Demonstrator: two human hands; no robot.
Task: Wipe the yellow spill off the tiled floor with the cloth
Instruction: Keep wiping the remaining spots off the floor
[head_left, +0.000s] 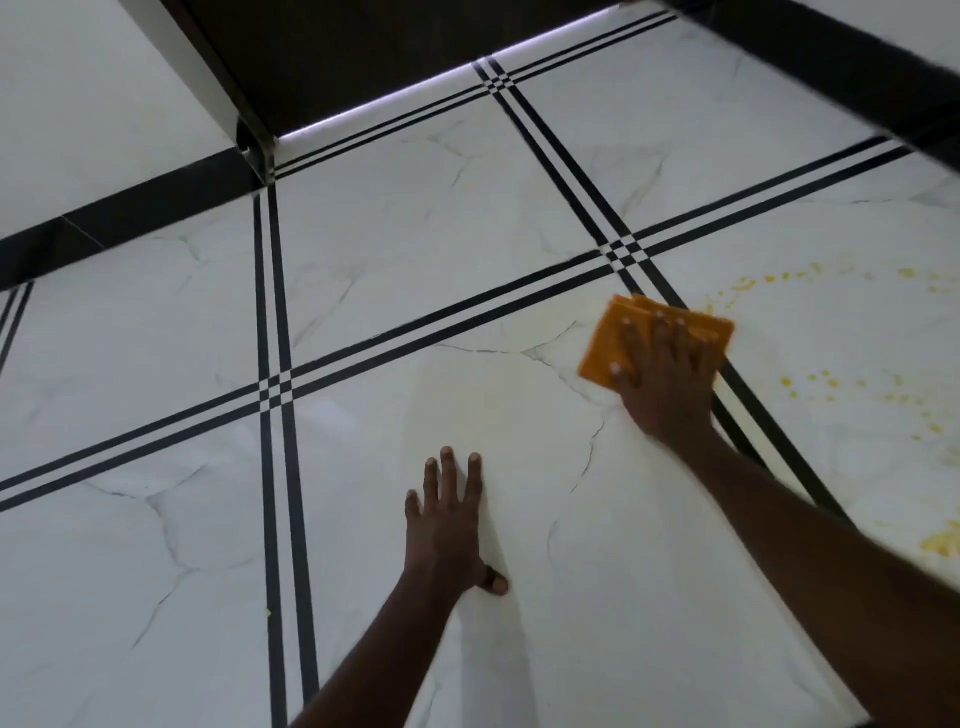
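The right hand (667, 371) is pressing a folded orange cloth (613, 340) flat against the tiled floor (415, 249), fingers spread and fairly straight over it rather than curled round it. The cloth is lying across a double black tile line (566, 171), just beside the crossing of two such lines toward the floor's far right part. The left hand (449, 525) is resting open on the tile nearer the person, palm down with fingers straight, holding nothing and seemingly bracing the body.

The yellow spill (748, 283) is showing as scattered droplets on the tile to the right of the cloth, with more specks (831, 382) running toward the right edge and a thicker patch (943, 543) at that edge (partly cut off by the frame). The tile under and left of the cloth is looking free of droplets, though a faint yellowish film may be lingering there. Judging by this, the wiping is well short of finished: most visible droplets are lying untouched to the right.
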